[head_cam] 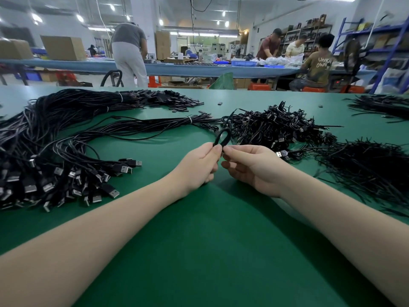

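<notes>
Holding one folded black cable [222,136] just above the green surface [199,251], both grips met near mid-frame. Left grip [200,166] was closed on the cable's lower end, fingers curled round it. Right grip [251,168] pinched the same end from the other side, thumb and forefinger on it. The loop stood up above the knuckles. A pile of coiled cables [276,129] sat just behind the hands. A USB cable bundle [66,165] lay to the left and a heap of black ties [365,167] to the right.
</notes>
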`<state>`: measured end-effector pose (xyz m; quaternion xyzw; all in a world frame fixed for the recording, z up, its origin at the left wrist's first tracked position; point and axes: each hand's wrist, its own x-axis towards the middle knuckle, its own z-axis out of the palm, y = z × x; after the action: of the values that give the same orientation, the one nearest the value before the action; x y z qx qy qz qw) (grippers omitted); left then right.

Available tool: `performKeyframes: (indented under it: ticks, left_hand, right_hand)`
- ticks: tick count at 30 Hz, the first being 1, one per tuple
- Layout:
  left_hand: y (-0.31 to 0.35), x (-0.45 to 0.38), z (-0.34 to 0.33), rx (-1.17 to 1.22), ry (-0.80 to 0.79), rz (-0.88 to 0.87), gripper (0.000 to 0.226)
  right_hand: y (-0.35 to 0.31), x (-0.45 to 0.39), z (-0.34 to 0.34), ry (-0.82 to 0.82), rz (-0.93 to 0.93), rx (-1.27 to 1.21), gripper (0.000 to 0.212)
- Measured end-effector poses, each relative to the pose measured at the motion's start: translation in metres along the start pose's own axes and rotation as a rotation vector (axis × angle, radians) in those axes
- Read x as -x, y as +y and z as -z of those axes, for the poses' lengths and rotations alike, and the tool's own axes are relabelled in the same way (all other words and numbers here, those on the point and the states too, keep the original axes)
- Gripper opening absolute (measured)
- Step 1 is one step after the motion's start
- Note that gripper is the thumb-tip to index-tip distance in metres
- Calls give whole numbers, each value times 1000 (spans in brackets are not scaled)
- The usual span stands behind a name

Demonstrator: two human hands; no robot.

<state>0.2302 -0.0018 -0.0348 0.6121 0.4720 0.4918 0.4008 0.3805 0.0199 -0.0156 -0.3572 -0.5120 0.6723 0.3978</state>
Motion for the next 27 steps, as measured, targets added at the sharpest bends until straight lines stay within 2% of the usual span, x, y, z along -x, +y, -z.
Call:
performKeyframes:
  ticks: [5, 9, 14, 16, 21, 25, 27]
  left_hand:
    - [0, 3, -1, -178, -23, -53, 31]
    - [1, 7, -3, -475, 11, -122, 36]
    - [2, 6, -4, -519, 52, -132, 38]
    - [2, 5, -4, -479, 62, -112, 37]
    - [5, 1, -1, -270, 91, 4, 39]
    - [13, 1, 2, -204, 60, 71, 57]
    - [12, 3, 1, -226, 94, 76, 63]
  right_hand:
    - [-11, 3, 9, -6, -93, 194, 21]
    - [-17, 4, 13, -9, -110, 367, 13]
    - [-18, 5, 13, -31, -125, 354, 8]
    - [-17, 5, 10, 10, -47, 413, 7]
    - [-5, -2, 0, 262, 472, 1021, 12]
    - [4, -2, -3, 371, 638, 1044, 9]
    - [8, -1, -3, 389, 688, 1101, 8]
